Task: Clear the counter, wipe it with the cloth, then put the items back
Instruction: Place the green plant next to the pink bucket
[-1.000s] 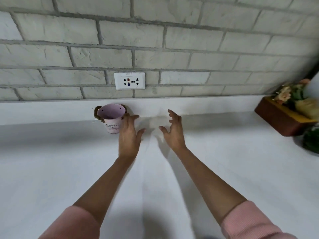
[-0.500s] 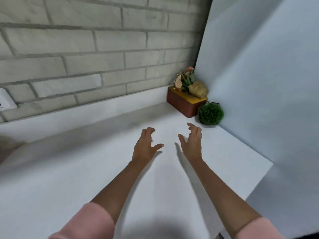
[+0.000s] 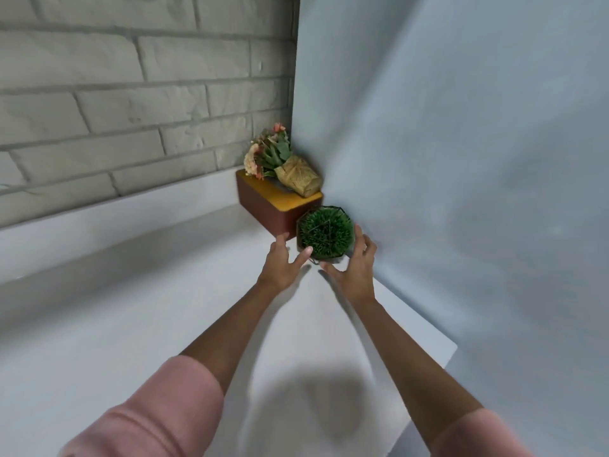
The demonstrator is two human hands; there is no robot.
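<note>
My left hand (image 3: 283,267) and my right hand (image 3: 357,265) are both spread wide, fingers only lightly curved, cupped on either side of the grass ball (image 3: 325,230) — a round tuft of stiff, dark green blades, bristly like a brush, caged in thin dark wire bent into flat facets. It sits on the white counter (image 3: 131,308), smooth and matt, in the corner against the plain pale side panel (image 3: 461,159). My left thumb reaches to its lower left edge and my right fingers stand along its right side. The blur keeps me from telling whether either hand really touches it, and neither is curled round it. Just behind the ball stands a rectangular wooden box (image 3: 267,206) with reddish-brown sides and a honey-yellow top with rounded corners. On that top lies a small bouquet (image 3: 280,163) — peach and pink blooms with grey-green leaves, its stems wrapped in coarse tan burlap. The back wall (image 3: 131,94) is rough grey brick with pale joints. Soft pink sleeves (image 3: 158,410) cover my arms near the elbows
</note>
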